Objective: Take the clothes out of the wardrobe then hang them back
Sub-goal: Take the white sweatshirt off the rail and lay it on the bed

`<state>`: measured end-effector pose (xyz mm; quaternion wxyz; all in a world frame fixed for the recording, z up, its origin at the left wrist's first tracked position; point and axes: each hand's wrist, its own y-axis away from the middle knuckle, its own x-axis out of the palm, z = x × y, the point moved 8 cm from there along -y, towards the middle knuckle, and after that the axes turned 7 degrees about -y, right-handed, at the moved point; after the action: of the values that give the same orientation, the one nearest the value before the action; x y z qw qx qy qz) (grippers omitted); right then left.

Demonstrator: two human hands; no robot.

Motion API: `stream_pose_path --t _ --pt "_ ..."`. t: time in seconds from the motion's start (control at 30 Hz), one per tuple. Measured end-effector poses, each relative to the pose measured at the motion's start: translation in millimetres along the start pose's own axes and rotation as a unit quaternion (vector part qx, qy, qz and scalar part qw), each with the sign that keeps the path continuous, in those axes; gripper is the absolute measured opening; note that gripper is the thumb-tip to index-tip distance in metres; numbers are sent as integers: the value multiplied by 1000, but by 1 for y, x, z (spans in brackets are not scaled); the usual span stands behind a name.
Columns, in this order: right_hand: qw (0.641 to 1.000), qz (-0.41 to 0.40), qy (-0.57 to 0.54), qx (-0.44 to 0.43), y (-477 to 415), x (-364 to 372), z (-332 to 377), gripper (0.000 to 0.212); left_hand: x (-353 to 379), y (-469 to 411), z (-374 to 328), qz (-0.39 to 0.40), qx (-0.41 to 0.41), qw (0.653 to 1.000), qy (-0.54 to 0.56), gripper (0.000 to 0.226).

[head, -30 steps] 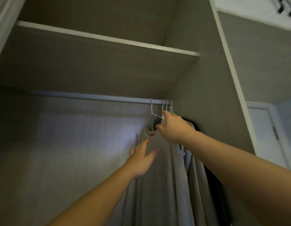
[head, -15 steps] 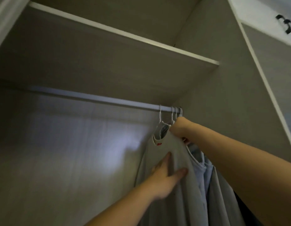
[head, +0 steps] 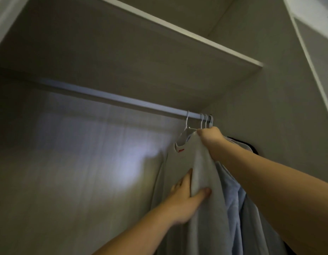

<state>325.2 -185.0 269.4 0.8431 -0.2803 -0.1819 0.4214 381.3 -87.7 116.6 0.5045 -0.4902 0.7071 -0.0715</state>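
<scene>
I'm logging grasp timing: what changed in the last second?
The left hand, open beside the grey shirt a second ago, now pinches a fold of it lower down. The right hand still grips the shirt's shoulder; the hangers stay on the rail.

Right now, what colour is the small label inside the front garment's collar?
The label is red; the head view shows it.

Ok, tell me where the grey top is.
Head view, right of centre: the grey top hangs on a white hanger near the rail's right end, left of the light blue shirt.
</scene>
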Motion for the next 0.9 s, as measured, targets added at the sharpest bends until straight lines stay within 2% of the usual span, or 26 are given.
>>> stream_pose_path --t 0.07,0.17,0.3,0.4,0.5,0.57,0.7,0.8,0.9 --pt "1000 -3 -18 -16 0 -2 2 37 -2 1 2 -5 0 1000 2 97" --pt "998 -18 -22 -59 -10 -10 11 22 -9 0 4 -24 -7 1000 -9 95" --pt "994 -19 -25 -102 -6 -32 28 26 -28 3 -9 -80 8 997 -12 79" --pt "989 -12 33 -144 9 -55 39 28 -48 1 -21 -180 43 982 -36 74" --pt "969 -32 148 -193 31 -90 54 31 -58 -12 -22 -250 13 967 -45 73" --pt "934 -57 262 -236 50 -114 69 31 -58 -19 -24 -291 -6 955 -59 73" --pt "793 -125 499 -325 93 -156 96 29 -38 -27 -42 -337 19 940 -56 72" --pt "705 -173 596 -343 126 -193 113 32 -18 -22 -71 -347 60 935 -36 74" --pt "644 -202 643 -362 161 -233 136 35 -1 -12 -116 -345 115 931 -2 75"
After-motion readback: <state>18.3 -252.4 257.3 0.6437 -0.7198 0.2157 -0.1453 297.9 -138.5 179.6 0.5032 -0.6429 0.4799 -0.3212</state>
